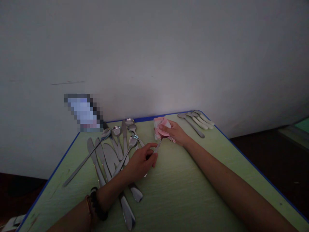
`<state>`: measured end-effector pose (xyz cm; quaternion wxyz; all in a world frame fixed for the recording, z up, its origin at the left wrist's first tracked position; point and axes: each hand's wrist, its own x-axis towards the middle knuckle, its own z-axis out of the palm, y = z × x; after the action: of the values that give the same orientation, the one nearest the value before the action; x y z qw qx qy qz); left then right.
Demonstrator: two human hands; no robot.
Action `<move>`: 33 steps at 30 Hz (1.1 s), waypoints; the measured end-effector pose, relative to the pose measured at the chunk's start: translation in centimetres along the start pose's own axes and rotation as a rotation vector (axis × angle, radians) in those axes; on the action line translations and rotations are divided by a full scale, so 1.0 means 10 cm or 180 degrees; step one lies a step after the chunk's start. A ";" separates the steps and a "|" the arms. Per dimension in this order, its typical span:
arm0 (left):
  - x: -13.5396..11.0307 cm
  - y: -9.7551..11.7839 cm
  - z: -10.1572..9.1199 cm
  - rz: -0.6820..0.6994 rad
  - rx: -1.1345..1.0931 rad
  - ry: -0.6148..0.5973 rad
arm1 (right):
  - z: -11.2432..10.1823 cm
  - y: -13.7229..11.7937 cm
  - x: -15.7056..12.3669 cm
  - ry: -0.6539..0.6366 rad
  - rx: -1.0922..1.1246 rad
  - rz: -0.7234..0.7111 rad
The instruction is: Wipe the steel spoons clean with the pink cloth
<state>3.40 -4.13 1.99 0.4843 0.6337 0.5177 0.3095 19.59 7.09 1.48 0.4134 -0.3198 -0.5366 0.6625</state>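
My left hand [143,161] is closed on the thin metal handle of a piece of cutlery [158,146], which slants up and to the right. Its far end goes into a pink and white cloth [161,127], so I cannot tell its kind. My right hand [175,131] is closed around that cloth, pressing it over the hidden end. Under and beside my left forearm lie several metal spoons [133,141] and table knives [95,158], overlapping in a loose pile.
At the far right corner of the green table [183,193] lie a metal spoon [193,126] and several white-handled pieces of cutlery [201,120]. A blurred-out screen [83,111] stands at the far left corner. A wall [154,58] rises behind the blue table edge.
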 end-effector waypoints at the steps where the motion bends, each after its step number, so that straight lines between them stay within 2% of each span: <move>1: 0.00 0.00 0.00 -0.0013 -0.0012 -0.0006 | 0.00 0.00 0.00 0.0001 -0.0009 0.0006; 14: 0.00 0.03 0.01 -0.0023 -0.0159 0.0056 | 0.00 0.02 0.02 -0.0085 0.0222 0.0017; 18: -0.01 0.06 0.00 -0.0039 -0.0310 0.0164 | 0.00 0.00 0.05 0.0046 0.0409 -0.0021; 22: -0.01 0.08 -0.01 -0.0097 -0.0421 0.0147 | 0.00 -0.03 0.09 0.0270 0.0821 0.0204; 26: -0.01 0.06 0.00 -0.0163 -0.0593 0.0170 | -0.04 -0.02 0.10 0.0174 0.1063 0.0308; 28: 0.01 0.04 0.01 -0.0215 -0.0711 0.0211 | -0.06 -0.01 0.09 0.0133 0.0776 0.0138; 33: 0.03 0.00 0.02 -0.0392 -0.0745 0.0285 | -0.11 -0.01 0.04 -0.0168 -0.0690 -0.0330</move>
<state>3.68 -3.95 1.92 0.5494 0.5254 0.5372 0.3655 20.39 7.98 1.33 0.3957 -0.3169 -0.6316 0.5866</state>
